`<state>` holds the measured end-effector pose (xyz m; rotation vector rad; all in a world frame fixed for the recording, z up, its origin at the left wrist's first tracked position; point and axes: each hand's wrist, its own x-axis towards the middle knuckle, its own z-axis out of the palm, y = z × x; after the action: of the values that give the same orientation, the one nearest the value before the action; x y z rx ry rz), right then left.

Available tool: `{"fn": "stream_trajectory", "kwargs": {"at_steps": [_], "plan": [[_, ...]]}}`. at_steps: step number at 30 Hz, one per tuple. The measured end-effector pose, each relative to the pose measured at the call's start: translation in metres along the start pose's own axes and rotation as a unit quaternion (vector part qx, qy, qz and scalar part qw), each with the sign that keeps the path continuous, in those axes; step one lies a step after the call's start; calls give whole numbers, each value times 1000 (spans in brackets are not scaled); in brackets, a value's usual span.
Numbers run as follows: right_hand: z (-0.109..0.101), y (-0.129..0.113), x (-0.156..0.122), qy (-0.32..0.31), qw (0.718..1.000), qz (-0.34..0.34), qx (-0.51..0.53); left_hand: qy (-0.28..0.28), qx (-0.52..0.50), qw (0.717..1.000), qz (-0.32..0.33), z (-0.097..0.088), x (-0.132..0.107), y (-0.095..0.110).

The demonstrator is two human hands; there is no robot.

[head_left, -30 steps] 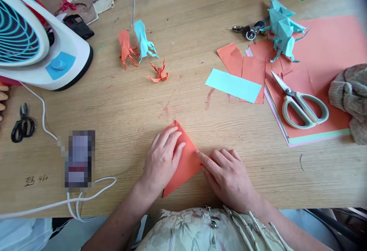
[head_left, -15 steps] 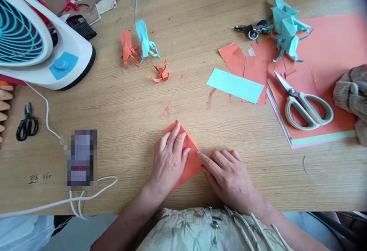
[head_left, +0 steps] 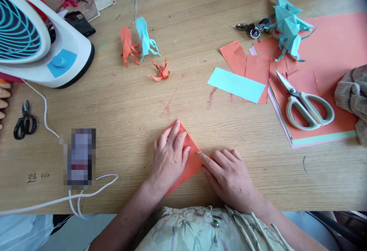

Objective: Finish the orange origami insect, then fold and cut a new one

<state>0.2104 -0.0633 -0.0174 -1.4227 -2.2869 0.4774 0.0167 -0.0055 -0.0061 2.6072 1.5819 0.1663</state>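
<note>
A folded sheet of orange paper (head_left: pixel 190 163) lies at the near edge of the table, with a corner pointing away from me. Pressed flat over its left part is my left hand (head_left: pixel 169 155), fingers stretched toward the far corner and thumb on the paper; it hides much of the sheet. At the right corner, my right hand (head_left: pixel 229 174) has its index fingertip on the folded edge and its thumb just below, the other fingers curled. Beyond the hands stand an orange folded paper figure (head_left: pixel 127 46), a light blue one (head_left: pixel 146 38) and a small orange one (head_left: pixel 161 71).
Right of centre, a light blue paper strip (head_left: pixel 236 84) overlaps orange pieces (head_left: pixel 258 65). Scissors (head_left: pixel 309 105) rest on stacked coloured sheets (head_left: pixel 338 44), near keys (head_left: pixel 254 29) and a larger blue paper figure (head_left: pixel 289 29). Leftward are a fan (head_left: pixel 71 57), small black snips (head_left: pixel 25 123) and a blurred phone (head_left: pixel 80 157).
Both hands keep nearly the same places on the orange paper. The whole view has shifted very slightly.
</note>
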Motion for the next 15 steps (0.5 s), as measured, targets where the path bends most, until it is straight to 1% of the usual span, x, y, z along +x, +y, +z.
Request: {"fn": "stream_trajectory", "kwargs": {"at_steps": [5, 8, 12, 15], "plan": [[0, 1, 0, -2, 1000, -8, -3, -1, 9, 1000, -17, -5, 5, 8], [-2, 5, -7, -1, 1000, -29, -2, 6, 15, 999, -37, -3, 8, 15], [-13, 13, -24, -5, 996, -81, 20, 17, -5, 999, -36, 2, 7, 17], [-24, 16, -34, -38, 992, -110, 38, 30, -22, 999, -28, 7, 6, 14]]}}
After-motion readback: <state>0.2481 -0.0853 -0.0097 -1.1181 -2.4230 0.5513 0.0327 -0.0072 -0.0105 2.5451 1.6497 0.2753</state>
